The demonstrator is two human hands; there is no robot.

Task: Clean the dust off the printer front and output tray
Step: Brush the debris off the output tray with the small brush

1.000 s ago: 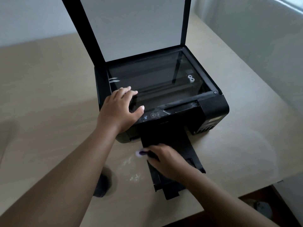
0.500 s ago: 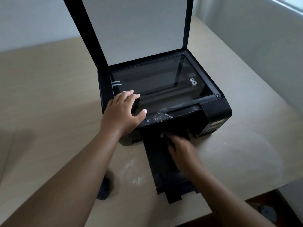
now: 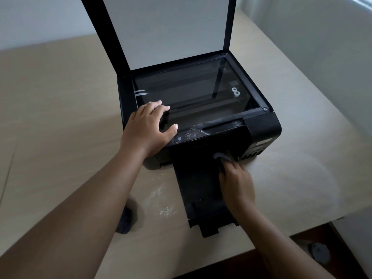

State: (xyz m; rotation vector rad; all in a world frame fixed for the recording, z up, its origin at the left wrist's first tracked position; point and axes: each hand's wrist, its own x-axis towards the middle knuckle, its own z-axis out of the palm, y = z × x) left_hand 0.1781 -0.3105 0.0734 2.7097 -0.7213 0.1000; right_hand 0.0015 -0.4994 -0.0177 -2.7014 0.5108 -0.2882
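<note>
The right hand (image 3: 237, 184), gripping a pale wiper (image 3: 221, 156), is working the output tray (image 3: 193, 182) lying lengthwise toward the person, the flat-fingered left hand (image 3: 149, 127) bracing the printer (image 3: 263, 127).

Office-like room: printer (image 3: 262, 130) on desk (image 3: 60, 121)

Bare forearms, left hand (image 3: 148, 128), right hand (image 3: 237, 182)

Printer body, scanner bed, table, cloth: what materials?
Printer body: black plastic, apparently, semi-gloss; soft highlights on rounded corners.
Scanner bed: glass, glossy; reflects the lid.
Table: beige laminate or wood-look board, matte; faint grain.
Cloth in right hand: pale, blurred; cannot tell.
</note>
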